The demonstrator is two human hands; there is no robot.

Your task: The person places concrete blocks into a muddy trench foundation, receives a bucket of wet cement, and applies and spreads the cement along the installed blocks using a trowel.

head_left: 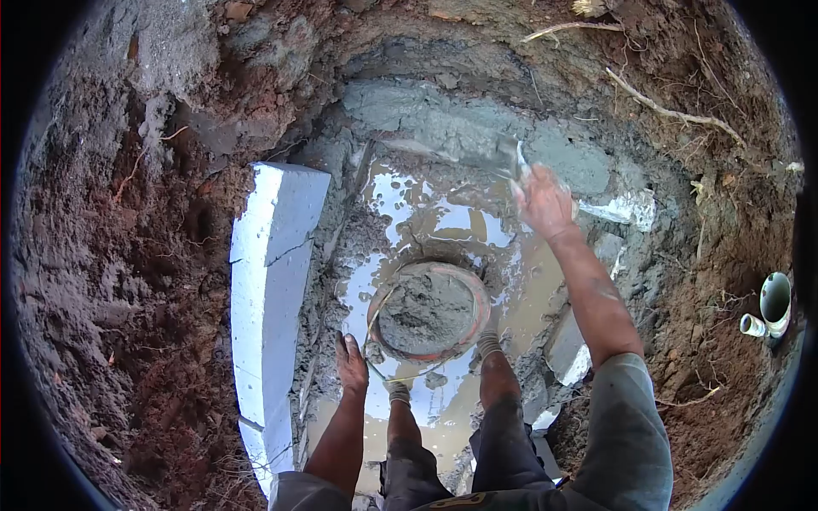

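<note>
My right hand [545, 203] is closed around the handle of a trowel. The trowel's blade [503, 160], a little blurred, lies against a band of wet grey mortar [426, 115] along the far wall of the pit. My left hand [351, 364] is held low with its fingers stretched out and nothing in it. Beside it, a round tub with a reddish rim [482, 317] stands in muddy water between my feet, filled with grey mortar [424, 311]. A thin yellowish cord [409, 377] loops near the tub's rim.
Pale blocks [281, 289] stand in a row along the left side. Muddy water [460, 221] covers the pit floor. Rough earth walls [128, 298] surround me, with roots [673, 111] sticking out at upper right. A pipe end [774, 298] juts from the right wall.
</note>
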